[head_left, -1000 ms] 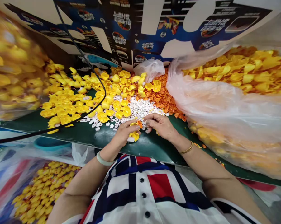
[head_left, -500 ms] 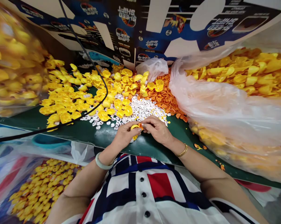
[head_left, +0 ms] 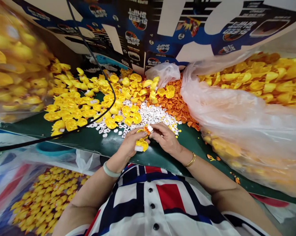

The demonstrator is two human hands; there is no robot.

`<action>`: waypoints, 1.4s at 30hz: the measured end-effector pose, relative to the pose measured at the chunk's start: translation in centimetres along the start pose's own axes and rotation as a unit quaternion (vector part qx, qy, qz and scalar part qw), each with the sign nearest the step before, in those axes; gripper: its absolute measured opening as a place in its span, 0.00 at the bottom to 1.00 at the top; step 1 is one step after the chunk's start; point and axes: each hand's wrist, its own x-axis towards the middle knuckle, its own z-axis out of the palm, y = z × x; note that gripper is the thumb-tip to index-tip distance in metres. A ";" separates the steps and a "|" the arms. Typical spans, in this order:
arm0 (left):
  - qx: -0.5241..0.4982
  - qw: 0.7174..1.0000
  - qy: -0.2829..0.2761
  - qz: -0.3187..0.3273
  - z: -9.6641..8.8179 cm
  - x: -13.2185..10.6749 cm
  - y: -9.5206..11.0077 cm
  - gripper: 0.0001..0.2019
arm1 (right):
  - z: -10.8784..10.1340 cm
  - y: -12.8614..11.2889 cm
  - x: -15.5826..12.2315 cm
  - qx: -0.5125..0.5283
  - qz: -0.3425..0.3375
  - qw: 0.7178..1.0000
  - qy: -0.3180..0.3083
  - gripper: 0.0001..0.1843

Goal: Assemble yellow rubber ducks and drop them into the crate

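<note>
My left hand (head_left: 128, 143) is closed around a yellow plastic duck shell (head_left: 142, 143), its hollow side showing and a white patch at its lower end. An orange beak piece (head_left: 146, 130) stands at the top of the shell, near my left thumb. The thumb and fingers of my right hand (head_left: 169, 141) pinch a small white piece (head_left: 150, 128) against the beak piece; it resembles the eye pieces on the table. Just beyond both hands lies a heap of white eye pieces with dark dots (head_left: 153, 114). Orange beak pieces (head_left: 181, 105) are heaped behind my right hand.
Loose yellow shells (head_left: 71, 108) cover the left of the green table (head_left: 108, 146). A black cable (head_left: 114, 93) crosses them. Bulging plastic bags of yellow parts stand left (head_left: 20, 85) and right (head_left: 226, 121). Printed cardboard (head_left: 148, 36) rises behind. Small yellow ducks (head_left: 48, 196) fill a bag lower left.
The yellow shell has tilted so that more of its hollow side shows below my left thumb. A white piece now shows at my right fingertips. The whole view has shifted slightly.
</note>
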 end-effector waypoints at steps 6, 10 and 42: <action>0.000 0.999 -0.029 -0.027 -0.3 0.0 -0.5 0.17 | -1.3 0.9 0.8 -0.200 -0.164 0.966 -0.026 0.19; 0.027 0.999 0.008 0.018 -0.6 0.0 0.0 0.25 | -3.2 -0.1 1.5 -0.325 -0.226 0.911 -0.112 0.19; 0.055 0.985 -0.132 -0.097 -2.0 -3.1 -1.6 0.23 | -0.2 -1.0 -4.5 -0.270 -0.142 0.937 -0.167 0.25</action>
